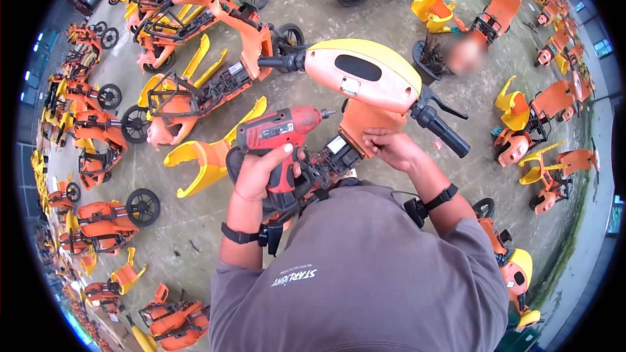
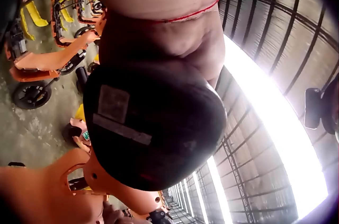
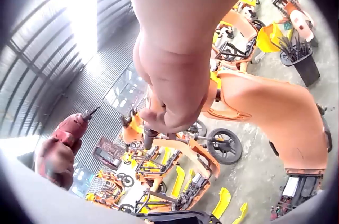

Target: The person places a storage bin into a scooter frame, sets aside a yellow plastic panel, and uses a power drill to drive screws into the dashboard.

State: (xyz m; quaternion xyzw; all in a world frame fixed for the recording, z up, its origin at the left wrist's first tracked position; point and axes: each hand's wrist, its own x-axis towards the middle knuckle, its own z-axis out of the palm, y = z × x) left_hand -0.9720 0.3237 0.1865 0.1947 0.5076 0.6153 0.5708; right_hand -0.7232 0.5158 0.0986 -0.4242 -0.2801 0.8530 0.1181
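My left hand (image 1: 261, 169) grips a red and black cordless impact driver (image 1: 277, 132) by its handle, its bit pointing to the right. In the left wrist view the dark battery base (image 2: 153, 128) fills the middle and hides the fingers. My right hand (image 1: 394, 148) has bent fingers at the orange front panel (image 1: 372, 124) of a scooter, just below its yellow and orange handlebar cover (image 1: 365, 68); I cannot tell whether they pinch anything. An open compartment with dark parts (image 1: 336, 153) lies between the hands. In the right wrist view the driver (image 3: 71, 128) stands off to the left.
The scooter's right handlebar grip (image 1: 447, 133) juts out near my right forearm. A yellow body panel (image 1: 208, 156) lies on the concrete floor at the left. Partly stripped orange scooters (image 1: 195, 85) stand all around. A black bin (image 3: 306, 67) holds dark thin pieces.
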